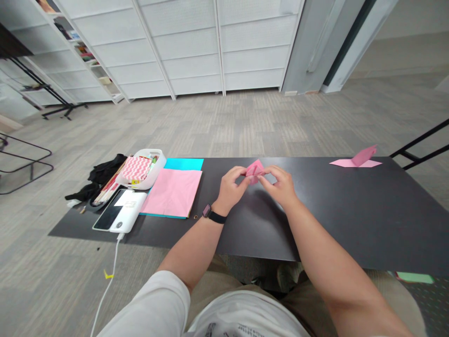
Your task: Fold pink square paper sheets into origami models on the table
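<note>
A small piece of folded pink paper (256,169) is held up over the dark table (315,206). My left hand (231,187) pinches its left side between thumb and fingers, and a black smartwatch sits on that wrist. On the opposite side my right hand (280,185) grips the same paper, with the thumb at its lower edge. The two thumbs nearly meet in front of it. Fingers cover part of the folds, so their exact shape cannot be made out. Farther right on the table rests another folded pink paper piece (363,157), with one part standing up.
Left of my hands lies a stack of pink paper (173,189) over blue sheets (185,164). Beside it are a white basket (159,164), a phone (110,213), a white power bank (128,213) with a cable (110,281), and black cloth (105,168).
</note>
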### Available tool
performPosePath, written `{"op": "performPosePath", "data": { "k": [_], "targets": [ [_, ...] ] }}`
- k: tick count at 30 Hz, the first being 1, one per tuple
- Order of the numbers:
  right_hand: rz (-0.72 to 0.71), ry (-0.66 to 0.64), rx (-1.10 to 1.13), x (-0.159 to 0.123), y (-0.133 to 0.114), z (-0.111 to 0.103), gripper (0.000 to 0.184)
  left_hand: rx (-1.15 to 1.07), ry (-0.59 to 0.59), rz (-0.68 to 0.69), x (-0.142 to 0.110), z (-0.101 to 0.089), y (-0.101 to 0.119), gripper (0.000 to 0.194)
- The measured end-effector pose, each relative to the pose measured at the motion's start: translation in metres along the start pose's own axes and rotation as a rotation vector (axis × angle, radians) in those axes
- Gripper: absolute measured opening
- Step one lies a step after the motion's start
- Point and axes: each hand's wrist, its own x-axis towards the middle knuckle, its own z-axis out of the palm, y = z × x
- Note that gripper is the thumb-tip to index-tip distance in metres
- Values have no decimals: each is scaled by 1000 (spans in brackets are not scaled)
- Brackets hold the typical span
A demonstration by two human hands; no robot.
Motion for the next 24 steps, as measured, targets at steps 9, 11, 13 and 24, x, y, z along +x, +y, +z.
{"op": "performPosePath", "data": {
  "k": [9, 11, 13, 24],
  "targets": [
    [-37, 32, -41, -2, -7, 4, 11, -24, 38, -41, -1, 1, 4, 20],
    [-19, 50, -39, -1, -8, 3, 11, -19, 16, -28, -1, 0, 5, 21],
    [9, 73, -34, 0, -8, 2, 11, -9, -13, -11, -1, 0, 5, 21],
    [-10, -26, 37, -2, -7, 5, 10, 115, 32, -15, -3, 1, -7, 15]
  ]
}}
